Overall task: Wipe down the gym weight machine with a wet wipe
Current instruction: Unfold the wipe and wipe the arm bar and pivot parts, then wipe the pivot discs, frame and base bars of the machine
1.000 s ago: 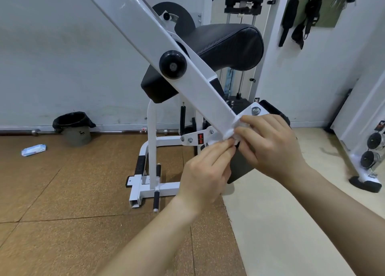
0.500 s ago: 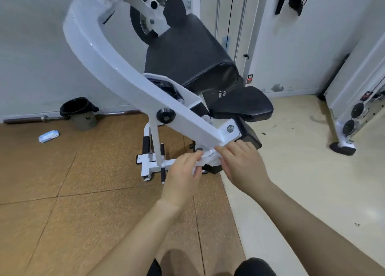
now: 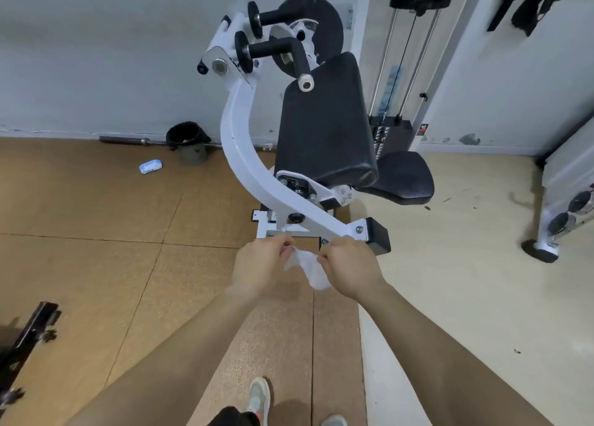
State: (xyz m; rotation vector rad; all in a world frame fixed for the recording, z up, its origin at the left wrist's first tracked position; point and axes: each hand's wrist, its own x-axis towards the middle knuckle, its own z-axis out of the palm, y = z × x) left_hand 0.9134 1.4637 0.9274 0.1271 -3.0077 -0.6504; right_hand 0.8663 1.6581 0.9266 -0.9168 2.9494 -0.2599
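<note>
The weight machine has a curved white arm [image 3: 239,155] sweeping from black roller handles at the top down to a black end cap at centre right, with a black back pad [image 3: 321,120] and seat [image 3: 401,178]. A crumpled white wet wipe [image 3: 310,266] hangs between my hands, just below the arm's lower end and off the metal. My left hand [image 3: 260,266] pinches its left corner. My right hand [image 3: 350,265] pinches its right edge, close under the bolted end of the arm.
A black bin [image 3: 186,141] and a blue-white wipes pack [image 3: 150,166] sit on the brown floor by the wall. A weight stack [image 3: 390,133] stands behind the seat. Another machine's foot [image 3: 543,249] is at right, dark equipment [image 3: 29,332] at lower left. My shoe [image 3: 258,396] shows below.
The view has pulled back and up from the machine. My hands have come off the arm's lower end and now hold the wipe stretched between them in the air.
</note>
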